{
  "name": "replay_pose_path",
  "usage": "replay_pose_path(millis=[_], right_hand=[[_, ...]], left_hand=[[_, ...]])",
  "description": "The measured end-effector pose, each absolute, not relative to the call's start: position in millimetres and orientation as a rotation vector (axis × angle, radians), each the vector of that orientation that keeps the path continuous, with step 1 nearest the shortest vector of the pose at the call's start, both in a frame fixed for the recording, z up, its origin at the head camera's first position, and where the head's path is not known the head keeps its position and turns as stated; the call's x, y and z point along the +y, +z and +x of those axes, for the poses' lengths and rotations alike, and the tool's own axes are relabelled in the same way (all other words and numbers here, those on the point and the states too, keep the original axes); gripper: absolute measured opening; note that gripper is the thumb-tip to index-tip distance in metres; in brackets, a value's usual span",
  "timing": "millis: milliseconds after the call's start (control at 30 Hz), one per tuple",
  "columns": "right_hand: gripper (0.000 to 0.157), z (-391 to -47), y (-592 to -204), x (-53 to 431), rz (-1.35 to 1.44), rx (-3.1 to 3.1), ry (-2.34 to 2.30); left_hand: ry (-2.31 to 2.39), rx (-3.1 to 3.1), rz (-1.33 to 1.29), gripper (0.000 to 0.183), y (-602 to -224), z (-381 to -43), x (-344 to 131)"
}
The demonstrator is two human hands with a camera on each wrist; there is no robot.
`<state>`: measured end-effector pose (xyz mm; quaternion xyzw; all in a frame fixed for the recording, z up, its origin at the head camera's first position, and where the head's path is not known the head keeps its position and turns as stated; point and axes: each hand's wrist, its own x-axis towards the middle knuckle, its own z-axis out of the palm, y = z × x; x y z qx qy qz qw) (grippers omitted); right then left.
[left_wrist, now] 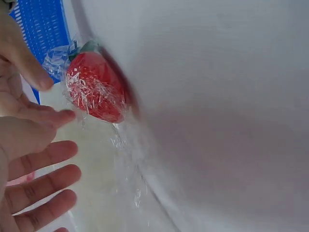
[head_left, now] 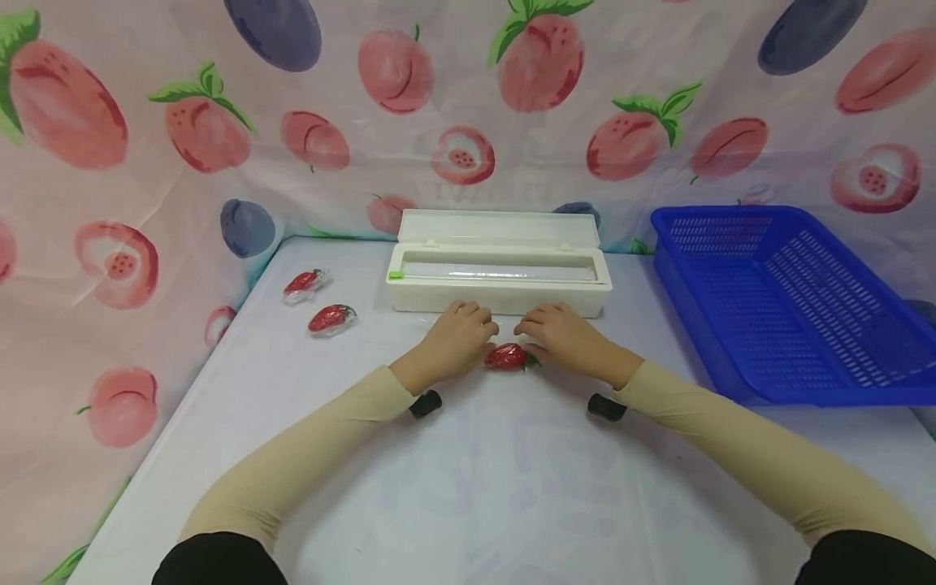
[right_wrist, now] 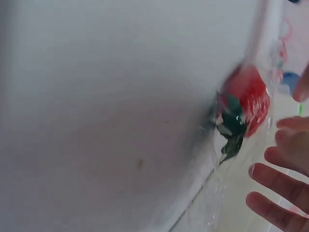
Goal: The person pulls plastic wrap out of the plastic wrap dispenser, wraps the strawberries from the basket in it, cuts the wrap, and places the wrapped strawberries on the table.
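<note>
A red strawberry with green leaves, loosely covered in clear cling film, lies on the white table between the two hands. My left hand is just left of it, and in the left wrist view its fingers are spread and fairly straight. On the other side, my right hand has its fingers apart and slightly bent, close to the film. Neither hand visibly pinches anything. Right behind the hands stands a white cling film dispenser with its lid raised.
Two film-wrapped strawberries, one nearer and one farther, lie at the table's left. A blue plastic basket stands at the right. A fruit-print cloth hangs behind the table. A green cutter slide sits at the dispenser's left end.
</note>
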<state>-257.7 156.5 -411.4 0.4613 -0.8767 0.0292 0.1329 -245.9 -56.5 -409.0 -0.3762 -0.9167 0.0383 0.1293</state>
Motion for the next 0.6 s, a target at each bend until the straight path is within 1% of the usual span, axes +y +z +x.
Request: replay_pose_path(millis=[300, 433, 600], right_hand=[[0.004, -264, -413, 145, 1.252, -2.666, 0.013], [0.005, -265, -416, 142, 1.199, -2.707, -0.026], [0.006, -266, -421, 140, 1.197, -2.703, -0.055]], left_hand=[[0.165, -2.644, -1.086, 0.009, -421, -255, -48], [0.235, -2.611, -1.065, 0.009, -423, -257, -44], [0.355, -2.579, -1.055, 0.015, -424, -258, -39]])
